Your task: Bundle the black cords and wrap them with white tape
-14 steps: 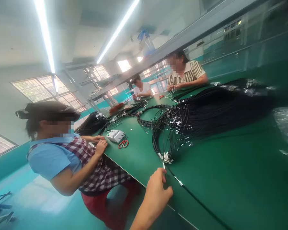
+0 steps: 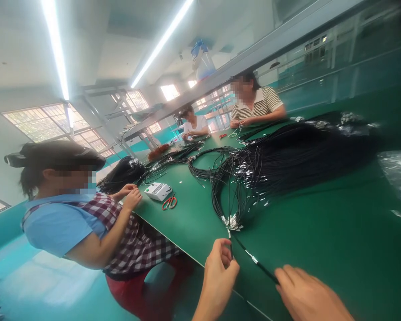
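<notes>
My left hand (image 2: 218, 277) is at the near edge of the table, its fingers curled round a thin black cable beside the silver and white connector ends (image 2: 232, 223) of a coil. My right hand (image 2: 309, 290), lower right, has its fingers closed on a black cable (image 2: 262, 267) that runs up-left towards those ends. A shiny silver piece sits along this cable between my hands. The coil of black cables (image 2: 217, 196) lies just beyond my left hand. My right fingertips are partly hidden under the hand.
A large pile of black cables (image 2: 307, 151) spreads over the green table (image 2: 187, 223). Left of the coil are a white box (image 2: 158, 191) and red-handled scissors (image 2: 169, 203). A co-worker in a checked apron (image 2: 130, 249) sits at left; two more sit farther back. Clear plastic (image 2: 397, 178) lies at right.
My right hand has come into view from the lower right and closed on the black cable. My left hand has moved slightly down, its fingers more curled. The view has shifted slightly.
</notes>
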The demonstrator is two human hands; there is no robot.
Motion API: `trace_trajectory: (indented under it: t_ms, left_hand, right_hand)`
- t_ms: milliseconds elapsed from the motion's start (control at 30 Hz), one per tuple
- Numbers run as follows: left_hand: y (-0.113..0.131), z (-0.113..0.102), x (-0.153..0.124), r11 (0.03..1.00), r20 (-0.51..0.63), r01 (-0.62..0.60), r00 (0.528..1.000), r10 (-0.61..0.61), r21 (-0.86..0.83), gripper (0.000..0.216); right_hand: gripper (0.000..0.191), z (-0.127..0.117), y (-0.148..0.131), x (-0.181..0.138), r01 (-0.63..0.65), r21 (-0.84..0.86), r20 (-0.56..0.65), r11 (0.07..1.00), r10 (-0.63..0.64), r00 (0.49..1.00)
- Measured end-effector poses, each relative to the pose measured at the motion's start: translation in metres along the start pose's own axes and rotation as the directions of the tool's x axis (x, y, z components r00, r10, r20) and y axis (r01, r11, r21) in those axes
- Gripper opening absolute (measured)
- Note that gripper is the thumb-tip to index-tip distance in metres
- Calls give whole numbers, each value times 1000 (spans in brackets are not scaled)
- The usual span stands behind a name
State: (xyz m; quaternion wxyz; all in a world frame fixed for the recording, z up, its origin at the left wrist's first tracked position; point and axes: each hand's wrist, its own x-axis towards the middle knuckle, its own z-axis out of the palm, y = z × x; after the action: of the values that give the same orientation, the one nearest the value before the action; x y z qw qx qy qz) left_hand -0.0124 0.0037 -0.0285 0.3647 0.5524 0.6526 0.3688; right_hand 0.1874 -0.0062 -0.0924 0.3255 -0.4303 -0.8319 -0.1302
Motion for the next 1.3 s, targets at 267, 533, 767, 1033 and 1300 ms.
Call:
trace_trajectory:
  t_ms: [267, 533, 767, 1033, 1300]
  left_hand:
    - [-5, -1, 0, 989, -22, 1, 1000, -4, -147, 31]
    - [-9, 1, 0, 989, -48, 12, 999, -19, -149, 29]
    - [-14, 2, 2, 953, -55, 7, 998, -25, -303, 29]
    - [-11, -1, 1, 937, -41, 27, 998, -45, -347, 30]
    - [-18, 1, 0, 942, -65, -2, 998, -22, -336, 25]
  right_hand:
    - [24, 17, -20, 48, -68, 35, -34, 997, 70, 997]
    - [24, 32, -27, 61, -158, 18, 85, 987, 156, 984]
    - [19, 48, -32, 88, -231, -2, 159, 973, 228, 961]
    - [15, 43, -35, 88, -293, -27, 179, 956, 293, 939]
    - [13, 54, -40, 97, -318, 2, 154, 948, 313, 937]
